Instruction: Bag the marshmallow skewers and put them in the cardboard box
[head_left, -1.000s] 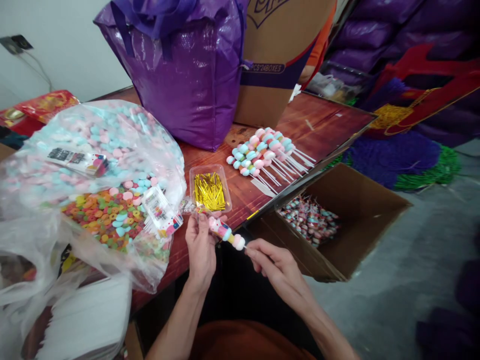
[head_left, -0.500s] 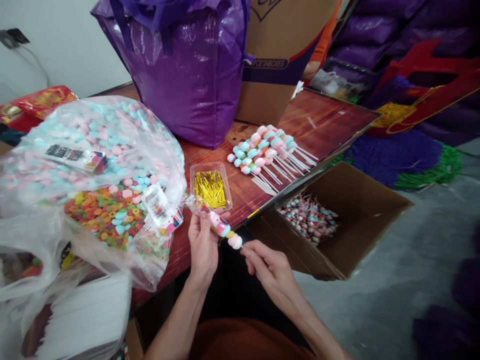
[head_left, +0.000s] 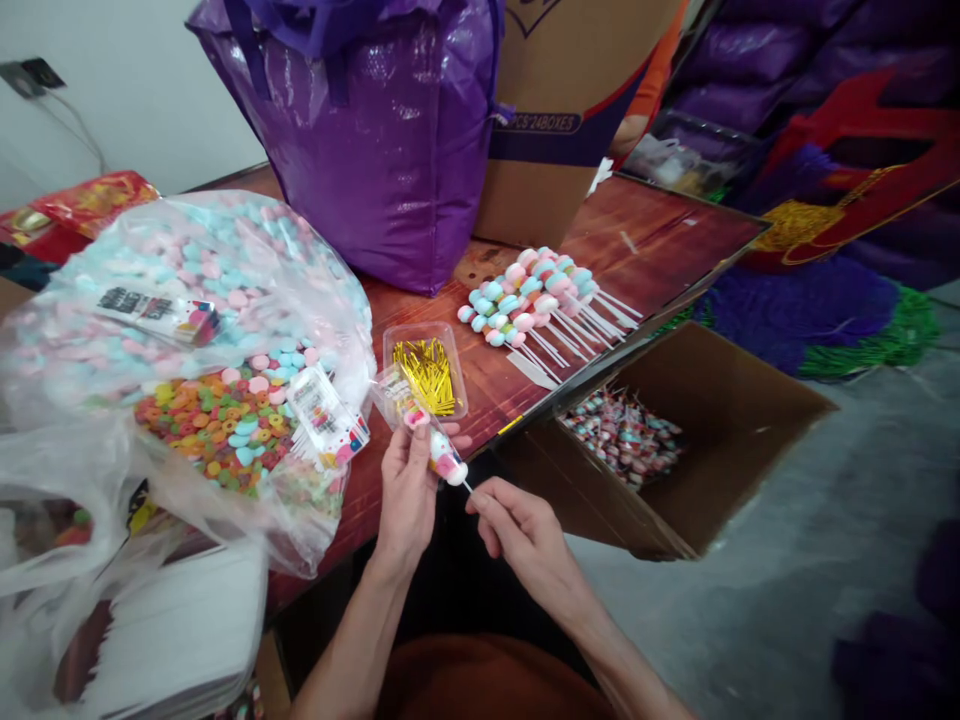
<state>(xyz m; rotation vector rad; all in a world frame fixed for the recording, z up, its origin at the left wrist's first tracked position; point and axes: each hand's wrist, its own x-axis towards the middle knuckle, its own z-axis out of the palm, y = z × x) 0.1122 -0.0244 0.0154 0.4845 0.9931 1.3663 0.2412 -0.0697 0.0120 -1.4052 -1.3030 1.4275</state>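
My left hand [head_left: 409,490] is closed around a clear printed candy bag [head_left: 394,390], thumb on top. Inside the bag sits a skewer of marshmallows [head_left: 448,464], pink and white at its lower end. My right hand [head_left: 514,525] pinches the white stick of that skewer below the bag's mouth. Just beyond the left hand, a clear plastic tray [head_left: 462,385] holds gold twist ties [head_left: 426,375]. Further right on the table lie several marshmallow skewers [head_left: 529,297] in a pile, their sticks pointing toward the table's front edge.
Left lies a big clear bag of marshmallows [head_left: 225,240] and gummy rings [head_left: 210,425], with stacks of printed bags [head_left: 326,415] on top. A purple bag [head_left: 375,170] and a carton [head_left: 536,195] stand behind. An open cardboard box [head_left: 720,450] at right holds wrapped skewers [head_left: 626,440].
The marshmallow skewer has slid further up into the clear bag, and its lower marshmallows are now inside. My right hand has moved left and up toward my left hand.
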